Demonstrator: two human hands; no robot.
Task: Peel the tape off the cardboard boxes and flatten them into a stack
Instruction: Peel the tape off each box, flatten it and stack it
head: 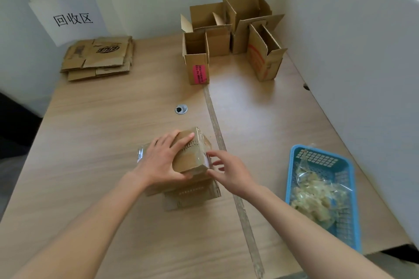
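We see the taped box (190, 154) at the desk's (113, 120) near middle, the left hand (163, 161) clamped over its top, the right hand (226, 172) beside it, grip apart, fingertips at the tape (207, 161).

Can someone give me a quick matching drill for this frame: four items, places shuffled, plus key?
Items:
1. flattened cardboard stack
2. blue basket
3. box with the pink label
4. taped box

Places:
A. near right edge of the table, holding crumpled tape
B. under the left hand, right hand at its side
C. far left corner, below the paper sign
D. upright, far centre, flaps open

Pairs: 1-C, 2-A, 3-D, 4-B
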